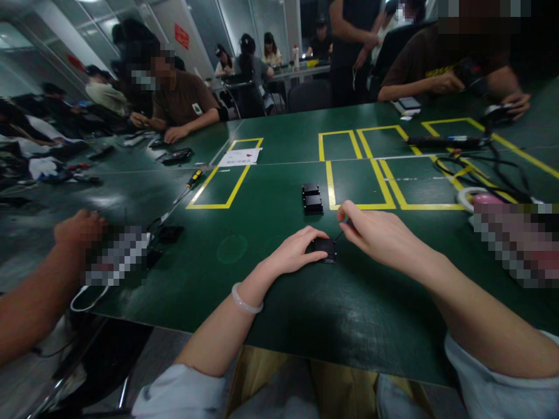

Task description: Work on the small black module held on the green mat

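A small black rectangular block [325, 249] with shiny screw-like points at its edges lies flat on the green table. My left hand [297, 250] grips it from the left, fingers along its far side and thumb across its near part. My right hand [371, 230] is closed in a pinch around a thin dark rod-like tool [339, 235], whose tip reaches the block's right edge. Most of that tool is hidden in my fingers, so its exact kind does not show. Just beyond stand two similar black blocks [312, 199], close together in a row.
Yellow tape rectangles [360, 206] mark the table [279, 314]. A yellow-black screwdriver [194, 178] and a paper card [240, 157] lie at the far left. Black cables [493, 169] and a white tape roll [467, 198] are at right. A co-worker's arm [39, 285] reaches in at left.
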`<action>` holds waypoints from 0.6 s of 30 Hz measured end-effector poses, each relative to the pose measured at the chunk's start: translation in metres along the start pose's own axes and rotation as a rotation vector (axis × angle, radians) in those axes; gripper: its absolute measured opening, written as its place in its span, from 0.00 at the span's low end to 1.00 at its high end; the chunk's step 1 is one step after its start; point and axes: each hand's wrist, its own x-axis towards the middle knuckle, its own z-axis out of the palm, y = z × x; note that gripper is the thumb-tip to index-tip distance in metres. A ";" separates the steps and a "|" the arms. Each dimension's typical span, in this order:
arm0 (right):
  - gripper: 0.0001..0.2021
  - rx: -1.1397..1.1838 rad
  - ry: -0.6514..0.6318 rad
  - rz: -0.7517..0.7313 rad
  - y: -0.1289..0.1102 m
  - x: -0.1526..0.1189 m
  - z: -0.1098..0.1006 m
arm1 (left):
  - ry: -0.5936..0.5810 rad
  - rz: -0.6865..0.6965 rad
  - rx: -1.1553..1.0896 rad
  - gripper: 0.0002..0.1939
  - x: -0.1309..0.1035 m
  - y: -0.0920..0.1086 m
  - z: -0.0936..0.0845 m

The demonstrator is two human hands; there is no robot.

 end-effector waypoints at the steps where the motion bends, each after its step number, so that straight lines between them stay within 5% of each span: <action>1: 0.10 0.012 0.005 0.000 0.000 0.000 0.000 | 0.001 -0.003 0.001 0.17 0.000 0.000 0.000; 18: 0.09 0.017 -0.006 0.007 0.000 0.000 -0.001 | -0.003 -0.003 -0.001 0.17 0.000 0.000 0.000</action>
